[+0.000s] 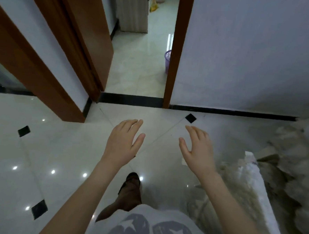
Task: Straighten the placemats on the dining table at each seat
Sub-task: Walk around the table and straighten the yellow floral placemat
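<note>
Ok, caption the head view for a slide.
Empty left hand and right hand held over tiled floor facing doorway.

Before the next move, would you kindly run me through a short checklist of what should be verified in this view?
1. Left hand free: ok, open, palm down, holding nothing.
2. Right hand free: ok, open, empty.
3. Dining table and placemats in sight: not ok, neither appears in this view.
4. Path through the doorway: ok, the tiled floor ahead is bare; a purple basket sits just inside, by the right door frame.
5. Footing: ok, one shoe is planted on the glossy tile; the other foot is hidden.
6. Clearance on the right: cannot tell, a pale draped cloth lies close by.
</note>
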Available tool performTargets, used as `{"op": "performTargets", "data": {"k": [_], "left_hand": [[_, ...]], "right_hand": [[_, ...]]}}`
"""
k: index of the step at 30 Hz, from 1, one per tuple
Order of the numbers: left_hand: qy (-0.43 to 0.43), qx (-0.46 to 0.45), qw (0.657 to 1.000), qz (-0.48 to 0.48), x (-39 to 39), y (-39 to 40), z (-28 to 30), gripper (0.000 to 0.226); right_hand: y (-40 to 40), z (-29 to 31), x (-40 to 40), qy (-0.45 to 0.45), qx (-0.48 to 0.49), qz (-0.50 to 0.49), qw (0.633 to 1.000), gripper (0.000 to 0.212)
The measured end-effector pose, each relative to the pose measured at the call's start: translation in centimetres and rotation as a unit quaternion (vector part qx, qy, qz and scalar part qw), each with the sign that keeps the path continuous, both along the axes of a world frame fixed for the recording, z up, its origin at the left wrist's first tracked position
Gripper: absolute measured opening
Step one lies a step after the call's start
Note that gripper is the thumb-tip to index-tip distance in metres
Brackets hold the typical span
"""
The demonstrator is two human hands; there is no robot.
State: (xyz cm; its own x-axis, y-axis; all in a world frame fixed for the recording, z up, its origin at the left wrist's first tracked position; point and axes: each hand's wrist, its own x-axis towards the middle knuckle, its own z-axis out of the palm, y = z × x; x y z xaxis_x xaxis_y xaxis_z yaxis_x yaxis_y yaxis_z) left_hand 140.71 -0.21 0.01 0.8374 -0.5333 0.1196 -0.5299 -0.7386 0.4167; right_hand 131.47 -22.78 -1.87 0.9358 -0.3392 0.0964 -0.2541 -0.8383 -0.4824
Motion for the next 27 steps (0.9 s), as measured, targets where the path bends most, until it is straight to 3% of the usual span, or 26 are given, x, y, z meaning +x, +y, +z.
{"op": "performTargets", "data": {"k": [11,19,27], "left_hand": [[-0.028,-0.006,0.97,-0.241,21.9,-10.1,3.3,0.052],[-0.006,0.001,0.92,-0.391,25.4,-22.5,1.0,0.056],[-0.008,0.038,0.89,-0.454,27.0,-36.6,-0.1,0.052]], "right_hand": [[-2.0,3.2,10.7,-0.022,-0.018,-0.263,0.964,0.048],[-8.6,2.7,12.0,-0.004,-0.017,-0.383,0.923,0.046],[-20.2,1.3,14.1,0.006,-0.011,-0.429,0.903,0.045]]}}
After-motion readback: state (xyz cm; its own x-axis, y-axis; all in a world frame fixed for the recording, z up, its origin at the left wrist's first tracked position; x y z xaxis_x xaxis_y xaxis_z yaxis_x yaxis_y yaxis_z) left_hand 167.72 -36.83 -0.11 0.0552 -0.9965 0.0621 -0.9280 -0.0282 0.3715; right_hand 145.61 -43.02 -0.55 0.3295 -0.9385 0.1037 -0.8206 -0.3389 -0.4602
